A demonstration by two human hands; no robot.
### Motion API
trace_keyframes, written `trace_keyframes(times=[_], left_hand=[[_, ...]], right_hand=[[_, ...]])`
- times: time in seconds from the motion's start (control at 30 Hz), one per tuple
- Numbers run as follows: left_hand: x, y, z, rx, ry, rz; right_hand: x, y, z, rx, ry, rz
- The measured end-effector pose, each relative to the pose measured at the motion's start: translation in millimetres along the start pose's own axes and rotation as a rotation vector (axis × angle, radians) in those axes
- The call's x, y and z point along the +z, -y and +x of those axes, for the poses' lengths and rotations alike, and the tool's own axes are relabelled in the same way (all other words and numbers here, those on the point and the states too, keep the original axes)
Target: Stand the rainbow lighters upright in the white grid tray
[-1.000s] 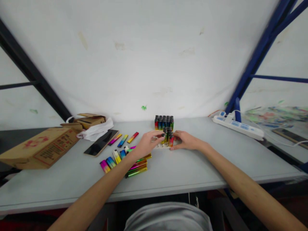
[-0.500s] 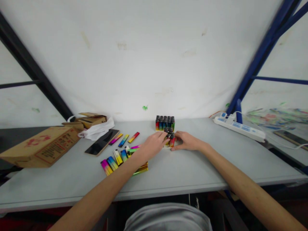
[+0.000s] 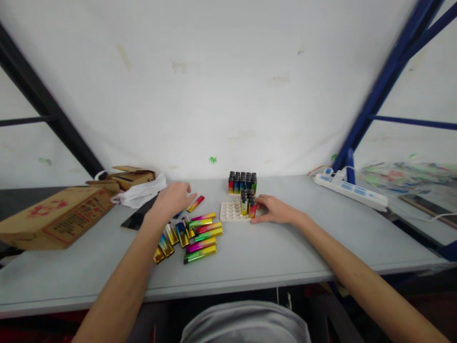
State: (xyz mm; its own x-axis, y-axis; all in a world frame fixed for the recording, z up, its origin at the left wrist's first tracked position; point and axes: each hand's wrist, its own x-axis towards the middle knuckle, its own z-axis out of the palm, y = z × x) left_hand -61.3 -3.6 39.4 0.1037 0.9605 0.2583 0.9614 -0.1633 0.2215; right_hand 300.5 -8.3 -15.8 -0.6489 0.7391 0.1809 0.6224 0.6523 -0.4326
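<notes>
My left hand (image 3: 171, 204) hovers over the loose lighters on the left, thumb and forefinger apart with no lighter visible between them; its other fingers are hidden. Under and before it lie several shiny multicoloured lighters (image 3: 203, 244) on their sides. To the right, a white tray with round holes (image 3: 230, 212) lies flat. Lighters with black tops (image 3: 244, 204) stand upright in its right end. My right hand (image 3: 273, 209) grips that end, thumb at the front corner and fingers behind, close against a red lighter (image 3: 252, 209).
A block of upright lighters (image 3: 243, 184) stands behind the tray. Left are a cardboard box (image 3: 67, 214), a white plastic bag (image 3: 143, 192) and a dark phone (image 3: 137, 216) partly covered by my arm. A white power strip (image 3: 352, 191) lies at right, near a blue post.
My left hand has left the upright lighters and moved left over the loose ones, uncovering the tray's holes. My right hand stays at the tray's right end.
</notes>
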Motion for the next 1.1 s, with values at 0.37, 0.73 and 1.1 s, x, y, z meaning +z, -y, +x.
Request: trace_keyframes(times=[0.37,0.73,1.1], left_hand=[[-4.4,33.0,-2.1,-0.053,0.236,-0.029],[-7.0,-17.2,3.4,0.150,-0.264,-0.512],[22.8,-97.3,-33.6,0.144,0.440,-1.514]], right_hand=[[0.3,-2.1,-0.4,0.009,0.004,-0.024],[1.9,-4.3,-0.1,0.013,-0.006,0.000],[0.3,-0.7,-0.7,-0.007,-0.012,0.046]])
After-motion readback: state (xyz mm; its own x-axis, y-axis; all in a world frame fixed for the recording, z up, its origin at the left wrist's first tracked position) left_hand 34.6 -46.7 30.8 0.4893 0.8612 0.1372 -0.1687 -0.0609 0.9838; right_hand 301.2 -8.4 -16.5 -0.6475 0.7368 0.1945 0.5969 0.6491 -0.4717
